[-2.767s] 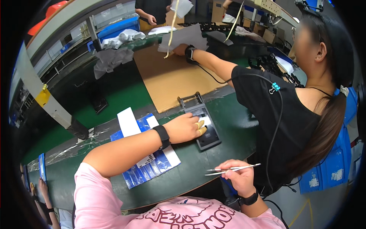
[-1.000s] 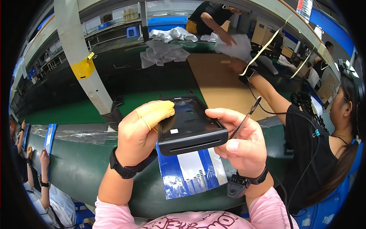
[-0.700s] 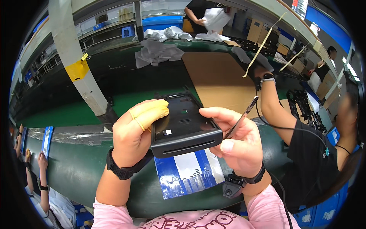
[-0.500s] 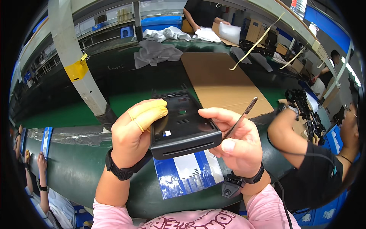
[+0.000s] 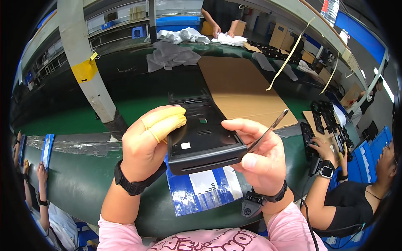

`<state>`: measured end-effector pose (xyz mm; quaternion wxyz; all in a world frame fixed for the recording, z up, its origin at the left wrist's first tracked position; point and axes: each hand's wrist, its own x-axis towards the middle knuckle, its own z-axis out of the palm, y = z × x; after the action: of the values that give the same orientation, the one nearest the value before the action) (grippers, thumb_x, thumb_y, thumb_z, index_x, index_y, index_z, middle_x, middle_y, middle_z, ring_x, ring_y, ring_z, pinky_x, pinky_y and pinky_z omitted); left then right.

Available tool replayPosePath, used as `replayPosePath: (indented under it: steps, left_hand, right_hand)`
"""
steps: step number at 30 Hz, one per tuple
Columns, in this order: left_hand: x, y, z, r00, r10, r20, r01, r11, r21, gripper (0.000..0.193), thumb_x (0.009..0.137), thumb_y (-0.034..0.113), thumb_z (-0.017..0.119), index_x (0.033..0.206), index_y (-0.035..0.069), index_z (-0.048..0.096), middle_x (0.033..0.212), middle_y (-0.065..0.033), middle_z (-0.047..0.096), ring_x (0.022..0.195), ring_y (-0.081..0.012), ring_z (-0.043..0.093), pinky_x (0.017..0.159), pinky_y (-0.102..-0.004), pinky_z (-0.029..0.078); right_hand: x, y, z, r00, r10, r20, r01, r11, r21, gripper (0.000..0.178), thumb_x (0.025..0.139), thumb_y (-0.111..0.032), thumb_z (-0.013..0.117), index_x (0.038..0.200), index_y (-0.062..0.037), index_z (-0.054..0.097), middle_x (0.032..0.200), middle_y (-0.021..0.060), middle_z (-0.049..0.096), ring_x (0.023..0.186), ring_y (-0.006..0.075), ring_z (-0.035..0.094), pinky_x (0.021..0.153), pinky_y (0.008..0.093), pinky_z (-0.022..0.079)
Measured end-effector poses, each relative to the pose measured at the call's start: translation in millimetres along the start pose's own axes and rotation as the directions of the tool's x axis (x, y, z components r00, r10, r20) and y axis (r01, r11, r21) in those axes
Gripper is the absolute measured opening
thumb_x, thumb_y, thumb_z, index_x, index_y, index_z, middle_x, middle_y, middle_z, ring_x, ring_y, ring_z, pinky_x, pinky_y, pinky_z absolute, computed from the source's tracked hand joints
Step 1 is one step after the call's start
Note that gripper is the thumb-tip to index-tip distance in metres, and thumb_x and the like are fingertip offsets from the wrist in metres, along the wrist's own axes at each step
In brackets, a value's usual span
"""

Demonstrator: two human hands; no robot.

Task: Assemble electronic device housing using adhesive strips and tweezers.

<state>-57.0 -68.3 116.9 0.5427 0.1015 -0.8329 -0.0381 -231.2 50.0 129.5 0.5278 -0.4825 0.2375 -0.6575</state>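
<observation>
Lifted the case (image 5: pixel 215 154) off the worktop (image 5: pixel 83 180) to above the blue sheet (image 5: pixel 176 194), so now seemingly supported by grip alone. Closed the left hand (image 5: pixel 144 134) on its left side; curled the right hand (image 5: pixel 266 154) around tweezers (image 5: pixel 277 121) and against its near right side. Found a white label (image 5: pixel 185 146) on the case, nothing legible; unreadable black marks on the sheet below it.

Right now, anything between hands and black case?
Left hand: only yellow finger covers show between it and the black case. Right hand: nothing visible at its index fingertip; held tweezers slant beside the case.
</observation>
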Motion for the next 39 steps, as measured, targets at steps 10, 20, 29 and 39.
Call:
replayPosePath:
  steps: [10,20,29,39]
  left_hand:
    - [2.7,3.9,3.7,0.999,0.054,0.002,-0.054,0.997,0.051,0.033,0.055,-0.011,0.059,0.086,-0.002,0.060,0.089,-0.0141,0.061,0.084,-0.0296,0.060,0.073,-0.0323,0.050]
    - [2.6,3.7,5.7,0.997,0.073,-0.006,-0.073,0.997,0.033,0.031,0.055,-0.011,0.059,0.084,-0.003,0.060,0.087,-0.0147,0.061,0.083,-0.0305,0.060,0.072,-0.0330,0.051]
    - [-2.2,1.8,5.0,1.000,0.020,0.009,-0.020,1.000,-0.023,0.033,0.056,-0.012,0.058,0.086,-0.001,0.061,0.089,-0.0136,0.061,0.084,-0.0293,0.060,0.073,-0.0330,0.050]
    - [-0.6,2.0,3.6,0.992,0.123,-0.021,-0.122,0.992,0.027,0.024,0.062,-0.006,0.060,0.085,-0.002,0.060,0.090,-0.0149,0.061,0.085,-0.0300,0.060,0.074,-0.0339,0.050]
  right_hand:
    - [-3.6,5.2,-6.1,0.998,-0.051,-0.036,0.048,0.994,-0.095,0.037,0.074,-0.001,0.055,0.110,0.0039,0.047,0.092,0.0070,0.054,0.069,0.0042,0.047,0.059,0.0165,0.037]
    - [-4.2,5.9,-1.6,0.991,-0.035,-0.132,0.045,0.997,0.069,0.024,0.084,-0.011,0.050,0.103,0.0035,0.052,0.064,-0.0043,0.045,0.050,0.0011,0.036,0.045,0.0163,0.029]
    - [-5.0,3.5,2.9,0.994,-0.035,-0.108,0.033,0.999,-0.020,0.032,0.080,-0.010,0.053,0.107,0.0058,0.050,0.068,-0.0015,0.045,0.053,0.0026,0.037,0.047,0.0166,0.029]
    - [-8.8,3.2,4.1,0.985,-0.067,-0.160,0.060,0.997,-0.050,0.038,0.070,-0.005,0.060,0.104,0.0075,0.051,0.092,0.0111,0.057,0.078,0.0102,0.052,0.071,0.0208,0.040]
